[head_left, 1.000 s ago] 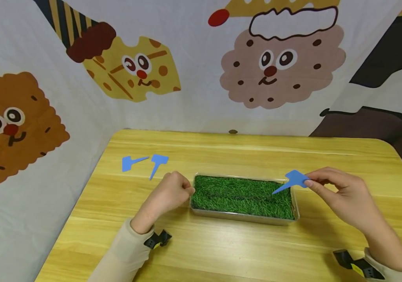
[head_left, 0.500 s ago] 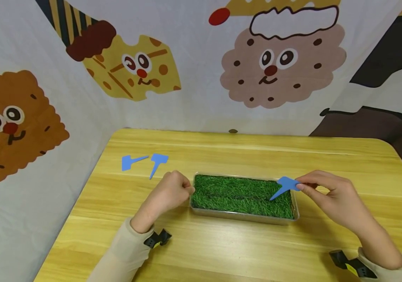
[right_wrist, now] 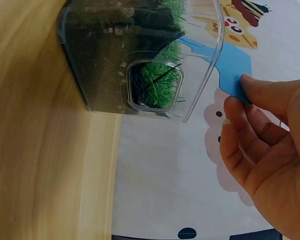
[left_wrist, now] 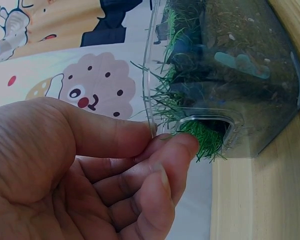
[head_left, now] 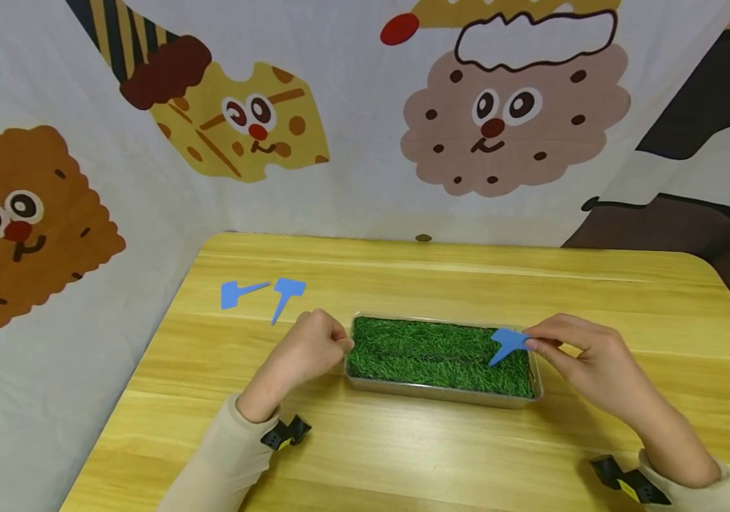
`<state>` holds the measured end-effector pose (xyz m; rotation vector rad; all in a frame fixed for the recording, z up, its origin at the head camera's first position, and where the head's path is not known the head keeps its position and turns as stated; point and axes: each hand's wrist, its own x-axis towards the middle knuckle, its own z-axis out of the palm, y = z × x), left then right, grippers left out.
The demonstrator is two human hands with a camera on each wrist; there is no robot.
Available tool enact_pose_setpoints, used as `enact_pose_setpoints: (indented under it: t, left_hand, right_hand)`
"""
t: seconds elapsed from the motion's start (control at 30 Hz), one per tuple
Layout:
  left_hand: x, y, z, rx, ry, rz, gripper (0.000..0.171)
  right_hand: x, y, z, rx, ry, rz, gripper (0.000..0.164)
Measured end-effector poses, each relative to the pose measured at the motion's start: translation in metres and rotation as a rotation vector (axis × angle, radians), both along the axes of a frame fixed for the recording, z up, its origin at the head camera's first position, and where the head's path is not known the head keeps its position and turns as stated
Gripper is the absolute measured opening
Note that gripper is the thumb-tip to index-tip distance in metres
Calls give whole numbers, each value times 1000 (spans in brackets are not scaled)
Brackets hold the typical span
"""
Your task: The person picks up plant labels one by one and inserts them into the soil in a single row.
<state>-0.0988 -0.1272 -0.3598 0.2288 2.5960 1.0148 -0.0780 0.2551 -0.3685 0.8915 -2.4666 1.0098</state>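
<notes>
A clear plastic box (head_left: 442,392) stands on the table, topped with green artificial grass (head_left: 429,352) over brownish soil seen through its wall (right_wrist: 97,55). My left hand (head_left: 316,345) pinches the box's left rim between thumb and finger. My right hand (head_left: 585,363) pinches a blue T-shaped plant label (head_left: 509,341) by its wide head, over the right end of the grass. The label's stem slants down, its tip at the grass; how deep it goes I cannot tell. Two more blue plant labels, one T-shaped (head_left: 289,288) and one turned sideways (head_left: 230,295), lie left of the box.
The wooden table (head_left: 403,448) has rounded far corners. A white cloth with cartoon prints (head_left: 365,192) hangs behind it and along its left side. A dark device is strapped to each wrist.
My right hand has moved left and slightly down with the blue plant label, whose tip is lower at the grass. The left hand and the box have stayed put.
</notes>
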Motion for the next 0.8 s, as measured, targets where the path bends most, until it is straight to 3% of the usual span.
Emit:
enact_pose_setpoints:
  t: [0.53,0.8]
  left_hand:
    - [1,1,1,5,-6,1,47]
    - [1,0,0,3,-1,2,48]
  right_hand:
    - [1,-5,-6,74,-10,54,45]
    - [0,-8,-7,100,39,67,48]
